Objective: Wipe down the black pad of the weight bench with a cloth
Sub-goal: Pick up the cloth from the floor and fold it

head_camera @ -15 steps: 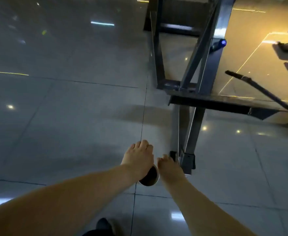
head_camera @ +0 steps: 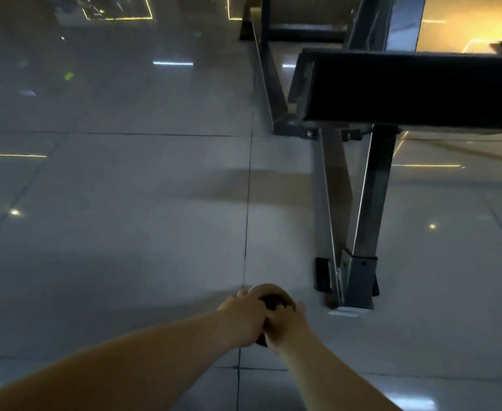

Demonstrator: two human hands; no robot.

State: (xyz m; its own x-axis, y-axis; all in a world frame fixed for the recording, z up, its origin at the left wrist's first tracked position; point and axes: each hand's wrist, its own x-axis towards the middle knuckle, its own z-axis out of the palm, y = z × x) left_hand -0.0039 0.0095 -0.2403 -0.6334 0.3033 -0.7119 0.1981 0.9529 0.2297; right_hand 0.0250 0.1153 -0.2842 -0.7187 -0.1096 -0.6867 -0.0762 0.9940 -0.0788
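My left hand (head_camera: 244,318), right hand (head_camera: 287,327) pressed together, both gripping small round tan dark-centred object (head_camera: 269,292). Half-second ago hands apart; black bench pad (head_camera: 416,90) newly in view.

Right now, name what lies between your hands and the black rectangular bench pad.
Head view: glossy grey tiled floor and the bench's grey metal leg, rising from beside the left hand and right hand to the pad.

2 hands (head_camera: 242,317) (head_camera: 287,327), 1 round obj (head_camera: 270,293), 1 pad (head_camera: 416,90).
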